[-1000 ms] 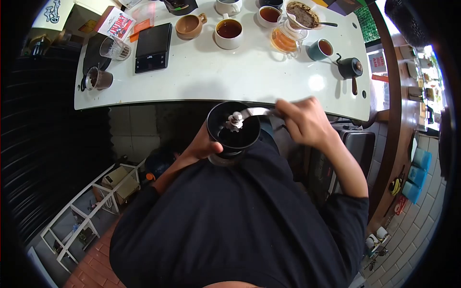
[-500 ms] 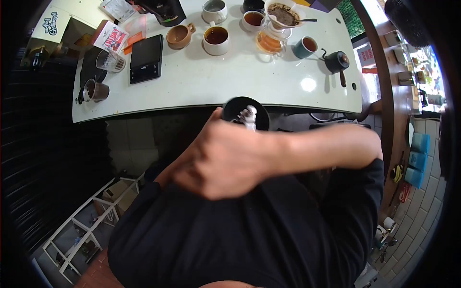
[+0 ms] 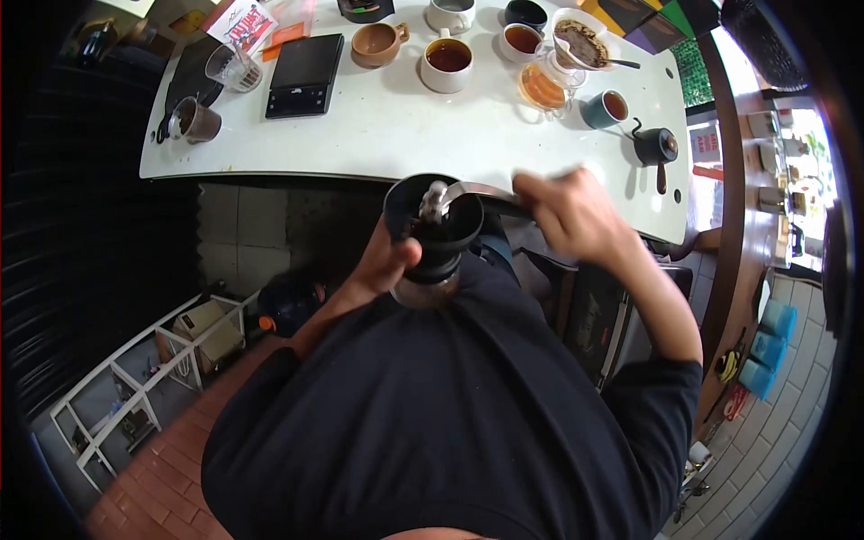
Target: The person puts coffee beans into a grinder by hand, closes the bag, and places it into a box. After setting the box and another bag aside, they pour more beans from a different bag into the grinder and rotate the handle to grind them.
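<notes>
A hand coffee grinder (image 3: 439,265) with a wide black hopper and a clear lower jar stands close against my torso, below the table edge. My left hand (image 3: 385,259) wraps round its left side, thumb showing in front. From the silver fitting in the hopper, a metal crank (image 3: 479,189) runs out to the right. My right hand (image 3: 573,214), slightly blurred, is closed round the crank's dark grip. What lies inside the hopper is too dark to make out.
On the white table (image 3: 378,148) are a black scale (image 3: 306,76), a brown cup (image 3: 376,43), a white cup of dark liquid (image 3: 446,65), a dripper with wet grounds (image 3: 580,43) above a glass server (image 3: 544,88), a teal cup (image 3: 605,110) and a small dark pot (image 3: 655,146).
My right hand has swung the crank from in front of my chest, over the grinder, out to the right. The grinder now shows more fully. The camera view has shifted a little.
</notes>
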Available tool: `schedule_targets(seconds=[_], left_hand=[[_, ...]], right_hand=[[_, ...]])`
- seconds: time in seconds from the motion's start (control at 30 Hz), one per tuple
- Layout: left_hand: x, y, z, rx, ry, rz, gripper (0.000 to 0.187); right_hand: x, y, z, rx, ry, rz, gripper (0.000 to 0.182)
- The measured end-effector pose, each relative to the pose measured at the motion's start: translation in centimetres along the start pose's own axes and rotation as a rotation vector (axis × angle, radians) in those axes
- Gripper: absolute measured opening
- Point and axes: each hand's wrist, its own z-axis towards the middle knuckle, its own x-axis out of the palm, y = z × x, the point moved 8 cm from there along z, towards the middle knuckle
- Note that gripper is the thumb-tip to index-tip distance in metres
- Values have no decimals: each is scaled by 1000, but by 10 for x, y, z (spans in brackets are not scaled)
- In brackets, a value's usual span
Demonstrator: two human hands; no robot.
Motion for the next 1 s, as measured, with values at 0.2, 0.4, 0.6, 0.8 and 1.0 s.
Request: schedule_targets(seconds=[0.2, 0.4, 0.6, 0.8, 1.0], left_hand=[[27, 2, 31, -206, 192, -186, 111], [43, 0, 59, 5, 225, 534, 63], [48, -11, 46, 134, 307, 374, 68], [60, -30, 41, -78, 214, 1, 115], [29, 10, 43, -125, 268, -117, 128]], right_hand=[[-18, 64, -15, -248, -81, -120, 23], [-11, 150, 15, -675, -109, -181, 14], [8, 118, 122, -582, 121, -91, 27], [11, 23, 150, -328, 61, 40, 23], [22, -65, 111, -55, -2, 64, 25]])
